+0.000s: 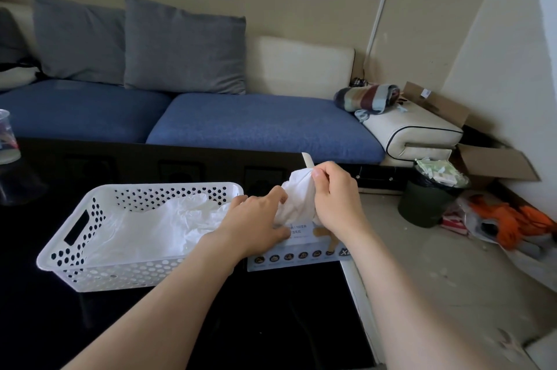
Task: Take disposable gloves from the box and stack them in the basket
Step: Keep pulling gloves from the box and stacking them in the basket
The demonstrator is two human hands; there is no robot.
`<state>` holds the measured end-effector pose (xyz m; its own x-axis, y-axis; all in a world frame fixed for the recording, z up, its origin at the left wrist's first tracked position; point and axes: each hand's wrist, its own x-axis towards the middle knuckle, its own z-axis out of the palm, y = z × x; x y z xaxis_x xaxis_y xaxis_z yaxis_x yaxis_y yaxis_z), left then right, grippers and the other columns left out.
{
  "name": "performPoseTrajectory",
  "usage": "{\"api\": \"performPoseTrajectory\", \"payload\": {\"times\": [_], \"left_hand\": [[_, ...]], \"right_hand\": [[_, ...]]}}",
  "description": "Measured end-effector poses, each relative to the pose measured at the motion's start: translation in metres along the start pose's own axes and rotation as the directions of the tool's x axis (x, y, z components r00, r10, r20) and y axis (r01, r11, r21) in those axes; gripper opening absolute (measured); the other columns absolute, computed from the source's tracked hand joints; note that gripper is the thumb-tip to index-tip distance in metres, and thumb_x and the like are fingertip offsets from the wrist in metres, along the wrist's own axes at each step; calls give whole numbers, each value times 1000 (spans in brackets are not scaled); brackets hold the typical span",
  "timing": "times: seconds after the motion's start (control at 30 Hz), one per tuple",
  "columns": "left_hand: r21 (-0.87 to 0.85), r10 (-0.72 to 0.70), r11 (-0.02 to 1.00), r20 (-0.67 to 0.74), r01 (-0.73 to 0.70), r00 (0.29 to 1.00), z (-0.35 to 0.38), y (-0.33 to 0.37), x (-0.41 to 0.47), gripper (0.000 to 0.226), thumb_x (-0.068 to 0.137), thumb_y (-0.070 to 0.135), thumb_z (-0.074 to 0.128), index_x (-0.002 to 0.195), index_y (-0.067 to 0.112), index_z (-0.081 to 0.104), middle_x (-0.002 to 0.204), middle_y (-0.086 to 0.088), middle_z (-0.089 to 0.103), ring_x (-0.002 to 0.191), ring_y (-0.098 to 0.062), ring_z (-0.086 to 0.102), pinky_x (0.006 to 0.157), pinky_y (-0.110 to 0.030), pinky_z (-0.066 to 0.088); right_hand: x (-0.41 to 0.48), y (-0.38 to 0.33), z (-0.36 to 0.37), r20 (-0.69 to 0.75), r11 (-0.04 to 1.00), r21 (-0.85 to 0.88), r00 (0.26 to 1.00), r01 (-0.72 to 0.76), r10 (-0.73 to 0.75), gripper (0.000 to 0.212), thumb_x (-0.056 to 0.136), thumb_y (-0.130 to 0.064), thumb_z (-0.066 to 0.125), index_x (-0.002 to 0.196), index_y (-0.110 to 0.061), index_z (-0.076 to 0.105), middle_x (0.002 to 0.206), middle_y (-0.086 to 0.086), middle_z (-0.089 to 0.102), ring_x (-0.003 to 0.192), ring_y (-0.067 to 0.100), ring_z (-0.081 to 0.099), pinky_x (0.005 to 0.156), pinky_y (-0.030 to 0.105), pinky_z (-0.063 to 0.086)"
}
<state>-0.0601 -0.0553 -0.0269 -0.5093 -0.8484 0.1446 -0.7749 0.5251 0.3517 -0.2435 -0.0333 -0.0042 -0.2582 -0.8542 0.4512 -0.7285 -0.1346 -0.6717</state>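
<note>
Head view: a white perforated basket (90,237) sits near the middle of the black tabletop (271,309), with a loose heap of white disposable gloves (168,225) lying inside it. Just to its right, at the tabletop's right edge, is the glove box (301,253), pale blue with a row of round icons along its near side. The left hand (256,216) rests on the box top, its thumb and forefinger spread to either side of the base of a crumpled white glove (297,191) that rises from the box. The right hand (334,197) pinches the top of that glove with curled fingers, above the box. A clear plastic cup (7,137) stands at the tabletop's far left edge. Beyond the tabletop are a blue sofa (256,122) and a dark waste bin (425,203) on the floor.
</note>
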Motion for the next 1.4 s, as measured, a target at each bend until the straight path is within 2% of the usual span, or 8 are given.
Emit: {"api": "performPoseTrajectory", "payload": {"times": [0.2,0.43,0.6,0.93,1.07,1.2,1.3,1.4], "left_hand": [[54,36,998,-21,-35,999,2,4,-4,38,97,43,61,123,31,37,85,13,59,82,-20,55,116,-45,31],[143,35,989,50,-41,998,2,3,-3,32,102,48,51,134,43,51,126,10,69,121,-20,60,122,-46,22],[204,30,977,120,-54,992,5,3,-5,34,106,51,41,137,44,54,139,9,62,132,-21,52,124,-50,15],[-223,-44,975,-149,10,988,-16,7,-6,20,96,34,61,113,27,71,112,8,66,106,-16,58,93,-40,47],[-715,-251,693,-117,94,961,-39,15,-15,26,97,8,40,76,1,54,65,-5,59,65,-16,47,65,-36,42],[-940,-362,326,-24,102,932,-56,11,-23,43,99,11,33,102,3,76,91,-16,78,81,-30,73,85,-51,62],[-984,-433,43,136,172,891,-64,-1,-25,46,106,38,39,113,9,75,105,-17,79,87,-29,75,79,-49,64],[-977,-438,138,87,163,895,-66,-15,-27,33,104,40,58,113,13,75,111,-14,77,97,-30,75,74,-42,64]], "right_hand": [[1,-4,2,-133,998,46,990,-45,50,24,113,-18,45,98,-8,63,93,-5,64,80,2,55,69,3,38],[5,-6,4,-238,978,174,959,-115,155,26,112,-20,44,100,-9,63,90,-9,63,89,17,60,74,25,38],[15,-25,-16,-435,828,543,796,-140,420,30,115,-28,39,107,-12,64,99,-5,66,89,4,62,77,23,47],[5,-48,-16,20,705,633,917,-320,398,25,108,-21,49,97,-15,71,101,-2,73,96,12,66,84,29,52],[2,-55,-11,237,669,628,917,-398,322,25,107,-26,56,97,-15,77,96,2,78,87,18,71,72,34,53],[0,-63,-3,325,719,570,913,-399,248,28,103,-27,59,88,-21,82,119,11,66,69,15,62,58,29,45],[-2,-71,3,383,695,545,876,-469,291,24,99,-20,60,86,-15,79,106,4,65,67,15,60,62,29,46],[-6,-78,5,531,648,508,798,-568,284,47,104,-22,57,59,-17,72,78,7,62,66,23,54,68,34,43]]}}
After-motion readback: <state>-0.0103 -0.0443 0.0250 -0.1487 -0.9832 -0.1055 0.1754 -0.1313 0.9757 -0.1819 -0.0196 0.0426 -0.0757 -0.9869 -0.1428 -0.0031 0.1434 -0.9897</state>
